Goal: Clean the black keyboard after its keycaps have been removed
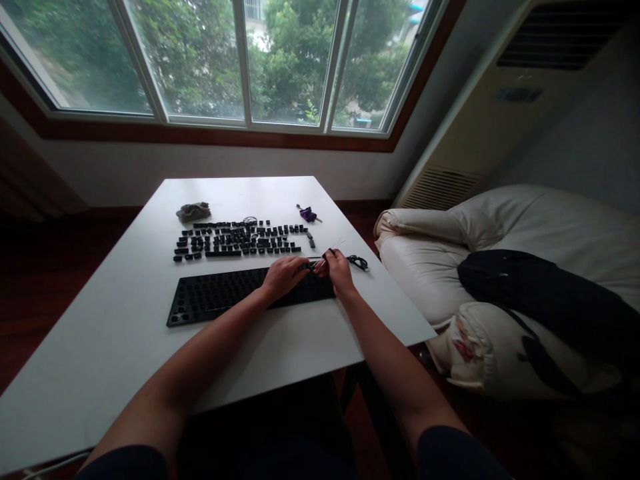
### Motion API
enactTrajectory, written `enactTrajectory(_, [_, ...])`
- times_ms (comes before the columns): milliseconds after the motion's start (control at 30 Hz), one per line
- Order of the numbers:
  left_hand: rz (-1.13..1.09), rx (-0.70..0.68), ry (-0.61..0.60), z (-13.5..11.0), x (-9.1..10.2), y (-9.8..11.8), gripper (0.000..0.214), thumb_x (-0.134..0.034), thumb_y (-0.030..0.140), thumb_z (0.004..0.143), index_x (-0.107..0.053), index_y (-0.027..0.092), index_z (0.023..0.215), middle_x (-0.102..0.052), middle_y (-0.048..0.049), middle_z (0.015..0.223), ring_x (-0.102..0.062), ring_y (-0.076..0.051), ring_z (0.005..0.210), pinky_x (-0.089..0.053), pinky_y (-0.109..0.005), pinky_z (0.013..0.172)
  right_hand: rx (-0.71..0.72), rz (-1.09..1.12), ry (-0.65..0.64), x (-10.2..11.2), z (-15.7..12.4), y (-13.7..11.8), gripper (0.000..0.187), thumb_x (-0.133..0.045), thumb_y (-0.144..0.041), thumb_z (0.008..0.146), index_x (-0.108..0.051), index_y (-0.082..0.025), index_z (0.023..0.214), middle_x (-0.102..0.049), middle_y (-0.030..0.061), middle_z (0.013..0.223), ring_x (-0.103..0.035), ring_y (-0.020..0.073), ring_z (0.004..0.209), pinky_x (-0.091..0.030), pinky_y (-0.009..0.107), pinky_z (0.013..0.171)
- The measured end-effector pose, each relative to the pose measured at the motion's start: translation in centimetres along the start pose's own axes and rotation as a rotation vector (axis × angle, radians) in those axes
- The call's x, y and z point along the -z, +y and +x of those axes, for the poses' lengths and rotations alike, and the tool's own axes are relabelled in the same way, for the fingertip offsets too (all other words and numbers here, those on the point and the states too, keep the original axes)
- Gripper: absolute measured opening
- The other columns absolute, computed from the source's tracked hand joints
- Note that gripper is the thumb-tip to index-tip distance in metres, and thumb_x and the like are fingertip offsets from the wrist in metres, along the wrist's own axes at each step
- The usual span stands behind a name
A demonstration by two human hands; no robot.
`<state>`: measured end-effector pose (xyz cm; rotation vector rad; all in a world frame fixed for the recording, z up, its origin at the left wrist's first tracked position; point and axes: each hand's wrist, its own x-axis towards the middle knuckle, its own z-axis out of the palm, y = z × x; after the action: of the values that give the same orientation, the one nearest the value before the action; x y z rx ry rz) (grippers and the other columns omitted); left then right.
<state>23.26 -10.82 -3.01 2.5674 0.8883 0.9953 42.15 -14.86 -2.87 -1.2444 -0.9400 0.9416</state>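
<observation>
A black keyboard point(215, 291) with most or all of its keycaps off lies across the white table, and both hands are over its right part. My left hand point(284, 275) is closed, its fingertips pinched around something small and dark. My right hand point(341, 272) pinches a small dark tool with thin wires sticking out, which looks like a keycap puller point(329, 253). The fingertips of the two hands nearly meet. Behind the keyboard, loose black keycaps point(223, 253) stand in rough rows. A coiled black cable point(358, 262) rests beside my right hand.
On the white table point(135, 280), a grey cloth point(193, 212) sits at the back left. A purple bundle point(307, 215), perhaps a brush or cloth, lies at the back right. To the right is a cream sofa point(420, 267) with a dark bag point(530, 287). A window point(290, 67) is behind.
</observation>
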Motion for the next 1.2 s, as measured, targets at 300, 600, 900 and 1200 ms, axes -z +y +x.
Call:
enactTrajectory(300, [0.024, 0.140, 0.020, 0.9, 0.0, -0.4, 0.024, -0.058, 0.028, 0.095, -0.065, 0.026, 0.118, -0.073, -0.0020, 0.088, -0.067, -0.019, 0.077, -0.047, -0.029, 0.072, 0.072, -0.004, 0.037, 0.5, 0.1, -0.4, 0.032, -0.056, -0.055, 0.089, -0.048, -0.024, 0.087, -0.070, -0.0015, 0.066, -0.065, 0.0145, 0.050, -0.046, 0.021, 0.043])
enactTrajectory(600, [0.293, 0.194, -0.077, 7.0, -0.4, -1.9, 0.021, -0.065, 0.031, 0.088, -0.075, 0.025, 0.105, -0.068, -0.0089, 0.114, -0.055, -0.030, 0.111, -0.043, -0.043, 0.095, 0.099, -0.045, 0.030, 0.5, 0.1, 0.0, 0.033, -0.057, -0.056, 0.089, -0.050, -0.024, 0.087, -0.066, -0.0037, 0.061, -0.063, 0.0141, 0.048, -0.045, 0.021, 0.042])
enactTrajectory(900, [0.322, 0.297, -0.169, 9.2, -4.3, -3.8, 0.022, -0.067, 0.035, 0.082, -0.077, 0.027, 0.100, -0.065, -0.0101, 0.115, -0.048, -0.034, 0.115, -0.039, -0.048, 0.096, 0.106, -0.041, 0.039, 1.0, 0.3, -0.2, 0.033, -0.057, -0.056, 0.089, -0.051, -0.024, 0.086, -0.065, -0.0044, 0.059, -0.062, 0.0133, 0.048, -0.045, 0.021, 0.043])
enactTrajectory(1200, [0.370, 0.277, -0.198, 9.5, -4.6, -4.1, 0.024, -0.065, 0.033, 0.081, -0.076, 0.026, 0.102, -0.063, -0.0119, 0.115, -0.046, -0.035, 0.117, -0.037, -0.049, 0.096, 0.115, -0.015, 0.034, 1.1, 0.4, -0.3, 0.032, -0.057, -0.054, 0.091, -0.052, -0.023, 0.085, -0.066, -0.0034, 0.061, -0.063, 0.0137, 0.049, -0.044, 0.021, 0.043])
